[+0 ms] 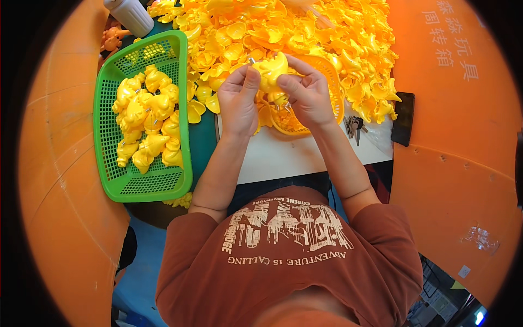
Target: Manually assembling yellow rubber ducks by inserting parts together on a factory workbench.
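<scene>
Both hands, left hand (238, 101) and right hand (306, 94), closed on a yellow duck (271, 71) above the orange basket (330, 73) (partly hidden). Green basket (109, 95) half full of ducks (148, 122).

The heap of yellow plastic toy parts (305, 32) runs off the top edge, so its full extent cannot be told. The white bottle (131, 15) is cut off there too. The orange basket (327, 65) is mostly hidden behind the right hand (308, 95). The keys (354, 126) are too small to make out singly.
</scene>
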{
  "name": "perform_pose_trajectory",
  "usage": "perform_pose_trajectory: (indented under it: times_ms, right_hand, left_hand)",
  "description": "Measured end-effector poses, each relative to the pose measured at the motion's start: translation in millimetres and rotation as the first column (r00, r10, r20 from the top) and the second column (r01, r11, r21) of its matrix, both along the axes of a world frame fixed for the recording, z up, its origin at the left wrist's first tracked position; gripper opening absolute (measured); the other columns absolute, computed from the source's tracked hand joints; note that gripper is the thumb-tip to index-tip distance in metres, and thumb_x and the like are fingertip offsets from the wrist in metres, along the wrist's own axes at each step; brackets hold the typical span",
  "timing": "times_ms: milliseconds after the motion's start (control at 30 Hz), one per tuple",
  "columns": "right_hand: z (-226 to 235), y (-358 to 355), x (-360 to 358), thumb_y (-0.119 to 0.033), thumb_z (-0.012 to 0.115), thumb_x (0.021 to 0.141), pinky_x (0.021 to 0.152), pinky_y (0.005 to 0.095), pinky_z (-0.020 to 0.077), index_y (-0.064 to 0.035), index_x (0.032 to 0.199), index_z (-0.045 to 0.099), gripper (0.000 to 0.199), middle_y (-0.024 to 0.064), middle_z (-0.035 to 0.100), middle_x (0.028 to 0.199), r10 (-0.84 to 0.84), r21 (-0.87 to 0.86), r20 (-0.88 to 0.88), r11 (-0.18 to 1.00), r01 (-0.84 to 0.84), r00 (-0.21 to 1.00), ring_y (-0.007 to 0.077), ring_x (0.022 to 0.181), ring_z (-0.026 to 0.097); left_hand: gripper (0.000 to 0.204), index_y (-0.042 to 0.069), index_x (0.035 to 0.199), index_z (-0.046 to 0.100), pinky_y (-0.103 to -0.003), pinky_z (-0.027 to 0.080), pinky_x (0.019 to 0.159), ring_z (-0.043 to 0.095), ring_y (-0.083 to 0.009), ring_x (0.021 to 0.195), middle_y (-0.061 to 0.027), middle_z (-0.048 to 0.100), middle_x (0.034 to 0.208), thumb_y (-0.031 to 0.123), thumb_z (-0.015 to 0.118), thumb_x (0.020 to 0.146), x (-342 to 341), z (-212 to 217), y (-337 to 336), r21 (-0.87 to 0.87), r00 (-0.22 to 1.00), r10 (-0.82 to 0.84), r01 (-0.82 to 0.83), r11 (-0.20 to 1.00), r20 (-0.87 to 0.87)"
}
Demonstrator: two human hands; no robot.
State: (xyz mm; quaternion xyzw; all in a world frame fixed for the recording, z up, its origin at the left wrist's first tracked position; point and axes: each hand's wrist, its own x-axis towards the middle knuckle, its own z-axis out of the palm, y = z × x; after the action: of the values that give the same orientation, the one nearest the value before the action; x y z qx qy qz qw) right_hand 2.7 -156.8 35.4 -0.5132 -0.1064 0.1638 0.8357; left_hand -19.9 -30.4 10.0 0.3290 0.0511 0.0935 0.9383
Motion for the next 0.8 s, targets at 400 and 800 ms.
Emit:
perform_pose_trajectory:
  times_ms: [400,800]
  right_hand:
    - [3.7,-1.9,-4.1,-0.013,0.054,0.089,0.074,0.0322,0.0551,0.0043,0.123,0.044,0.04,0.0156,0.06,0.103,0.057,-0.08,-0.158,0.994,-0.07,0.986,0.0209,0.088,0.063]
    - [-3.6,10.6,-18.9,0.0,0.056,0.085,0.073,0.0251,0.0511,0.0044,0.13,0.037,0.049,0.0123,0.062,0.095,-0.088,-0.258,0.32,0.95,0.176,0.943,0.0136,0.082,0.061]
  left_hand:
    - [0.028,-0.004,0.098,0.059,-0.021,0.046,0.067,0.058,-0.0091,0.076,-0.0066,0.062,0.088,0.021,0.062,0.085,0.6,2.3,-3.1,0.073,0.999,0.006,-0.002,0.997,-0.052]
    - [0.03,-0.004,0.11,0.053,-0.024,0.05,0.069,0.061,-0.0137,0.082,-0.0108,0.062,0.096,0.012,0.061,0.085,-1.0,4.1,-0.1,-0.024,1.0,0.019,-0.019,1.0,-0.01]
